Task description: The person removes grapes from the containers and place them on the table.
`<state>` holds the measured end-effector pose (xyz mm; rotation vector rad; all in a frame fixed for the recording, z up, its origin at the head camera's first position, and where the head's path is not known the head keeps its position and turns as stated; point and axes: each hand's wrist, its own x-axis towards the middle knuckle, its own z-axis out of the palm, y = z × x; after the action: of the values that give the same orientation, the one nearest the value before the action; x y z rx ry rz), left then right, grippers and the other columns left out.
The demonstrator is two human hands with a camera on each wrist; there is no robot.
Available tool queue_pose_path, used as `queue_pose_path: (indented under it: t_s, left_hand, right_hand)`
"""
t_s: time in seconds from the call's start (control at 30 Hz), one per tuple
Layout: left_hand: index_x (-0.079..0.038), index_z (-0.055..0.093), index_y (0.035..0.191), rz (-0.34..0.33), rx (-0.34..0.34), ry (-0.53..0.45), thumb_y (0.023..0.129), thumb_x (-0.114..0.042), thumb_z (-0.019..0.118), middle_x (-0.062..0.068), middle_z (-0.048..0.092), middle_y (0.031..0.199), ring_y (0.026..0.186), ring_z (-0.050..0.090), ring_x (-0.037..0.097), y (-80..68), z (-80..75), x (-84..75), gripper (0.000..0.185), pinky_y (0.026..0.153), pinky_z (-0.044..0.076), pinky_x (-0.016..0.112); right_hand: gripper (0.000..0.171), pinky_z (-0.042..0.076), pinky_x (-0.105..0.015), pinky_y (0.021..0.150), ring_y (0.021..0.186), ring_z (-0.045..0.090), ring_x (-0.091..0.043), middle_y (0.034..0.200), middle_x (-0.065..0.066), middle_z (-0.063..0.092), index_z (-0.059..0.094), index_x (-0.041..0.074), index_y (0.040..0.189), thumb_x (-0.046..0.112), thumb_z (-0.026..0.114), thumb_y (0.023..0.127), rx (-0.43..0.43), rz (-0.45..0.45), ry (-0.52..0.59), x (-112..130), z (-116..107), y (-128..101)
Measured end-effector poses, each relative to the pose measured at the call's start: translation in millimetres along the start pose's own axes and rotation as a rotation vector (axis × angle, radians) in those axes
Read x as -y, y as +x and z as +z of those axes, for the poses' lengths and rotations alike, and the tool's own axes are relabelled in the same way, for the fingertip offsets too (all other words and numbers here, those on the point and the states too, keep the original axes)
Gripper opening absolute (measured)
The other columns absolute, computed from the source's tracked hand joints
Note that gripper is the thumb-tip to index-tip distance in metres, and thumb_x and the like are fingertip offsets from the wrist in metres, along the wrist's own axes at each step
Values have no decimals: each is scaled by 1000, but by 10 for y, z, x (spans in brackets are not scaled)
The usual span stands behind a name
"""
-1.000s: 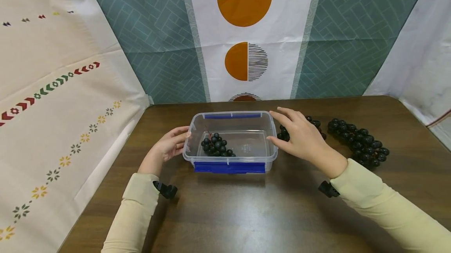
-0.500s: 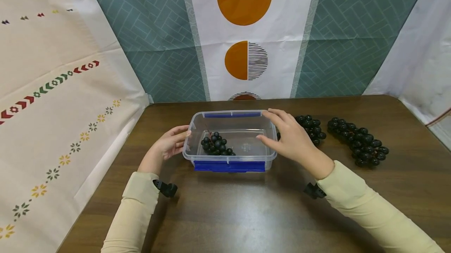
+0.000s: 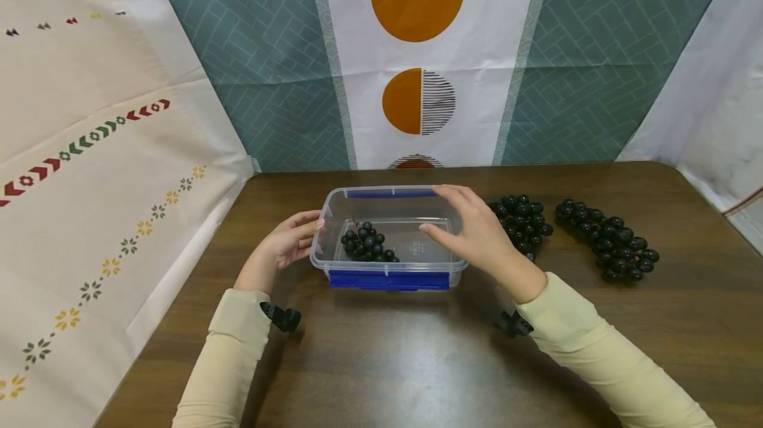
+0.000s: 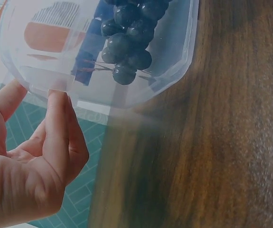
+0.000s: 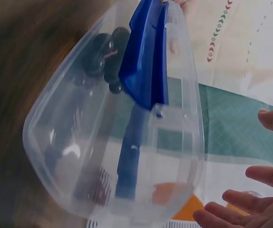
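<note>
A clear plastic box [image 3: 453,267] with blue clips stands on the brown table; its blue clip [image 5: 145,52] shows close up in the right wrist view. One small bunch of dark grapes [image 3: 366,246] lies inside, at its left end. My left hand [image 3: 304,232] rests with straight fingers [image 4: 60,118] against the box's left rim [image 4: 103,99]. My right hand [image 3: 453,219] hovers over the box's right end, fingers [image 5: 250,190] spread and holding nothing. Right of the box lie two more grape bunches, a nearer one [image 3: 520,219] and a farther one [image 3: 608,241].
The table [image 3: 417,362] meets a patterned cloth backdrop [image 3: 417,57] behind, with draped cloth on the left [image 3: 89,183] and right. The wood in front of the box is bare. Small black cameras sit at both wrists.
My right hand has moved left, from beside the nearer loose bunch to above the box's right end, uncovering that bunch. The left hand and the box have stayed put.
</note>
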<state>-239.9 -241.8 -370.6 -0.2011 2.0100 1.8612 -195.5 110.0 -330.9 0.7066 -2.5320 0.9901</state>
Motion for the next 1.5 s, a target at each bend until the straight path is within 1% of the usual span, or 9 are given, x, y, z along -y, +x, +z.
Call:
queue_pose_path:
  t_s: [0.2,0.37,0.5,0.7,0.87,0.97,1.07,1.27,1.5]
  left_hand:
    - [-13,31,145,-1,-6,6,96,-27,58,5,53,117,88,63,10,4,6,-11,58,73,55,21]
    - [-14,32,144,-8,-18,-6,96,-26,57,5,53,116,85,63,8,9,13,-3,56,71,55,21]
    - [-13,33,144,-9,-18,-13,96,-25,57,4,54,115,84,64,9,14,21,-6,55,71,55,21]
    - [-11,30,145,4,1,-24,96,-26,58,2,52,112,83,63,7,44,42,-28,58,68,54,20]
    - [-11,30,146,-9,-13,-18,96,-25,57,6,49,121,82,63,5,25,30,-23,58,66,54,18]
    - [-12,29,146,-13,-17,-20,96,-26,57,7,49,123,82,63,5,11,19,-14,59,67,54,18]
    - [-11,29,146,-11,-15,-24,96,-26,58,5,50,120,82,62,5,8,16,-14,60,67,54,19]
    - [-11,29,146,-6,-14,-26,96,-26,57,3,52,115,79,62,5,12,12,-16,60,67,54,19]
    - [-12,30,145,-12,-10,-33,96,-26,58,2,53,113,76,61,4,17,13,-8,58,66,53,18]
  right_hand:
    - [65,40,-54,101,126,47,-33,137,-15,49,48,7,138,33,73,83,27,52,50,46,98,48]
    - [66,38,-56,102,128,45,-35,138,-16,49,47,9,139,34,72,84,72,99,79,60,202,74]
    - [65,39,-55,102,129,44,-34,140,-15,48,46,11,140,35,71,85,98,126,85,54,266,79]
    - [64,42,-53,100,128,45,-33,140,-14,47,47,10,140,36,70,86,122,156,115,60,326,105]
    - [64,44,-52,97,122,48,-34,139,-14,48,47,11,139,39,69,86,143,187,158,97,407,151]
    - [63,45,-52,95,120,50,-34,139,-13,49,47,12,139,39,68,86,156,222,187,120,454,178]
    - [64,45,-52,95,121,49,-35,140,-13,47,45,13,140,40,68,87,178,252,203,142,485,204]
    - [63,45,-51,94,119,50,-34,140,-13,48,46,12,139,40,68,87,200,267,226,170,539,250]
    - [60,47,-50,93,120,52,-37,140,-14,48,48,11,138,36,69,87,236,334,302,209,589,291]
